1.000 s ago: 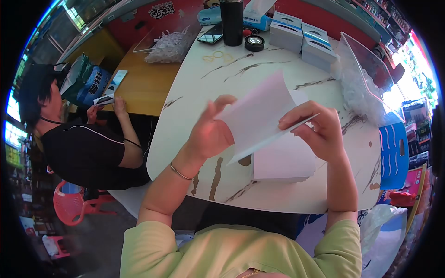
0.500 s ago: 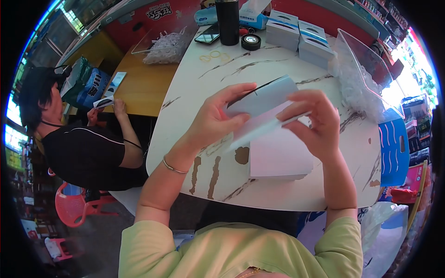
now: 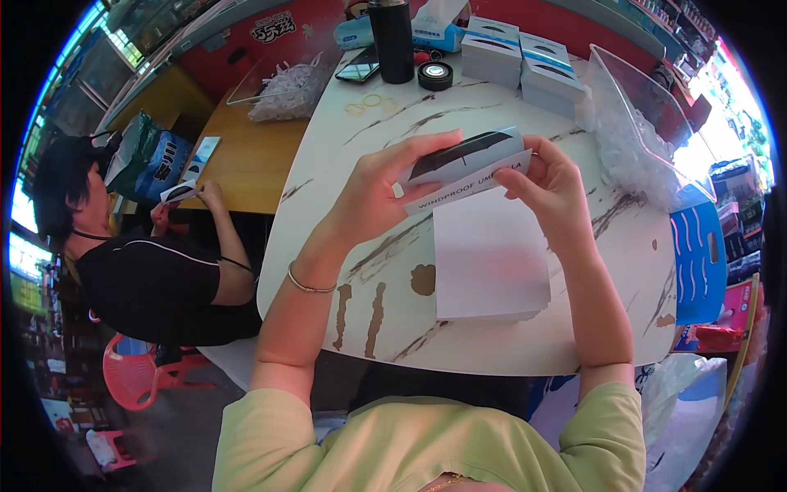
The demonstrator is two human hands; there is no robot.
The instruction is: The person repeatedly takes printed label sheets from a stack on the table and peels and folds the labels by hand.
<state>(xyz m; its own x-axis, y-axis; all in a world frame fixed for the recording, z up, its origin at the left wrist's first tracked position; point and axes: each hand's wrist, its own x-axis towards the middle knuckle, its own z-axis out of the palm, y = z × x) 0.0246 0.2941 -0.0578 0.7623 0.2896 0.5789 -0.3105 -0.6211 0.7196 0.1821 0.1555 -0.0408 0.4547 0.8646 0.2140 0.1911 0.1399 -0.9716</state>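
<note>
Veined table (image 3: 484, 344), printed card (image 3: 465, 174) gripped at opposite ends by left hand (image 3: 369, 190), right hand (image 3: 559, 190)

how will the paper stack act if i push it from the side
The stack will probably shear rather than move as one block, since its lower right edges are uneven and no band shows. It seems unlikely to tip, lying low and flat. Single sheets may flex easily, if they match the sheet curving between the hands.

Glossy ptd card (image 3: 465, 156), matt wht paper stack (image 3: 490, 258), smooth marble-look tbl (image 3: 316, 184)
</note>
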